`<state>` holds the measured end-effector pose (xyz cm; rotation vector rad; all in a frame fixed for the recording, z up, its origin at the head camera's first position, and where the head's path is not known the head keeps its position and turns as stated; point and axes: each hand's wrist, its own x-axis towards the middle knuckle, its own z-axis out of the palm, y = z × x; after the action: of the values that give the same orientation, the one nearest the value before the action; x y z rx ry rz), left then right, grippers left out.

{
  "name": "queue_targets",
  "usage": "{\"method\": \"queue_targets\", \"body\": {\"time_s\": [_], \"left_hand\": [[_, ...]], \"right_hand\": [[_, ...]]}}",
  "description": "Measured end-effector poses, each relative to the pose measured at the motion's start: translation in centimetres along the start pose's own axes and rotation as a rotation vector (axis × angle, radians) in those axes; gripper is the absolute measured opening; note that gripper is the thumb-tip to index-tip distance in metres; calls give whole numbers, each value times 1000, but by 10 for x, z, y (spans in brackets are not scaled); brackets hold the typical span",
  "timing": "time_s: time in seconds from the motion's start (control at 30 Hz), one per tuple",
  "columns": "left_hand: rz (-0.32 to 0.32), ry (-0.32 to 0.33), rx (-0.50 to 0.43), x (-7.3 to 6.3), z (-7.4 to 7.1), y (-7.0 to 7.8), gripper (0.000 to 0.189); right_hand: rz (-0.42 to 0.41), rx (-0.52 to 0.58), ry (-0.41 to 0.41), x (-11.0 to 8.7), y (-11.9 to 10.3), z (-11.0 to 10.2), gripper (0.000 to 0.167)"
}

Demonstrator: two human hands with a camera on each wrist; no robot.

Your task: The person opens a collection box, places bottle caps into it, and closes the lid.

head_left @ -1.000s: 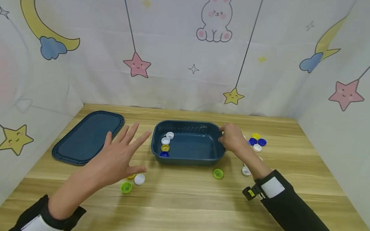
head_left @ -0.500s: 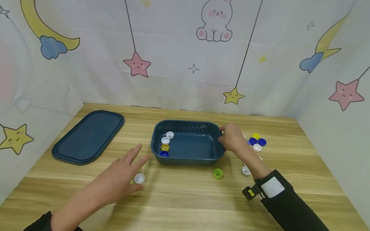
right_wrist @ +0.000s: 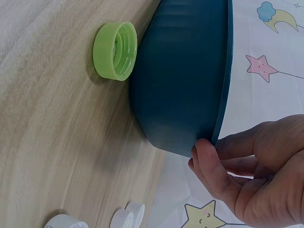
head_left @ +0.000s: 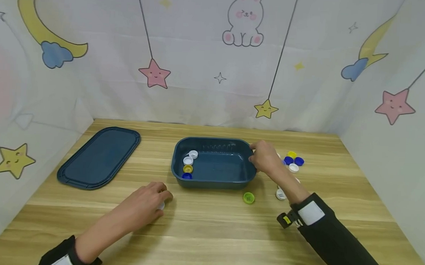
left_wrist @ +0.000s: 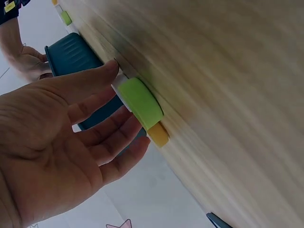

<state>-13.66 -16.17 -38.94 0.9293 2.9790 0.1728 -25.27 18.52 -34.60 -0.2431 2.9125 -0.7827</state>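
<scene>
My left hand is low over the table, thumb and bent fingers around a white bottle cap. In the left wrist view its thumb is at the edge of the white cap, the fingertips partly hidden behind a green cap and a yellow cap. My right hand pinches the right rim of a dark blue plastic tub, thumb and fingers on either side in the right wrist view. Inside the tub's left end lie two white caps, a yellow cap and a blue cap.
A dark blue lid lies flat at the table's left. One green cap sits just in front of the tub. Beyond the right hand are several loose caps, including a blue one and a white one. A printed cloth hangs behind.
My left hand has lowered from above the table to the white cap, its spread fingers bending inward. The right hand keeps its hold on the tub's rim.
</scene>
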Motion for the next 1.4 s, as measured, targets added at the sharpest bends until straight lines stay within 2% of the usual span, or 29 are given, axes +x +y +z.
{"method": "queue_targets", "body": {"time_s": [0.13, 0.43, 0.67, 0.87, 1.2, 1.4], "left_hand": [[13, 9, -5, 2, 2, -1, 24], [55, 13, 1, 4, 1, 2, 16], [110, 53, 10, 4, -7, 11, 18], [97, 32, -44, 8, -18, 23, 18], [114, 29, -36, 25, -46, 35, 13], [97, 18, -80, 50, -62, 34, 10]], "right_hand": [[-9, -2, 4, 1, -1, 0, 43], [21, 20, -12, 1, -2, 2, 44], [13, 8, -8, 1, -2, 3, 44], [12, 10, -9, 0, -2, 2, 44], [5, -1, -6, 0, -3, 0, 44], [25, -1, -17, 0, -3, 0, 44]]}}
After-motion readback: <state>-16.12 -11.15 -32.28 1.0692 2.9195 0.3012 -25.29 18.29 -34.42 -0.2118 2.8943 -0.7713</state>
